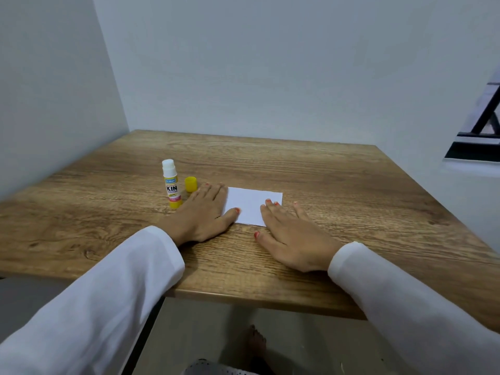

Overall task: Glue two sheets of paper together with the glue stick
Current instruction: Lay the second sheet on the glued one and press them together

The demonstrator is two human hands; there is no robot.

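A small white paper [250, 204] lies flat on the wooden table [338, 185]; I cannot tell whether it is one sheet or two stacked. My left hand [205, 215] rests flat with fingers spread on the paper's left edge, its thumb on the sheet. My right hand [292, 234] lies flat at the paper's right front corner, its fingertips on the sheet. Left of my left hand the glue stick [171, 185] stands upright with its cap off and white glue showing. Its yellow cap [190, 184] stands beside it on the table.
The table sits in a corner, with grey walls at the left and the back. Its front edge is near my forearms in white sleeves. A bare foot shows on the floor below the table.
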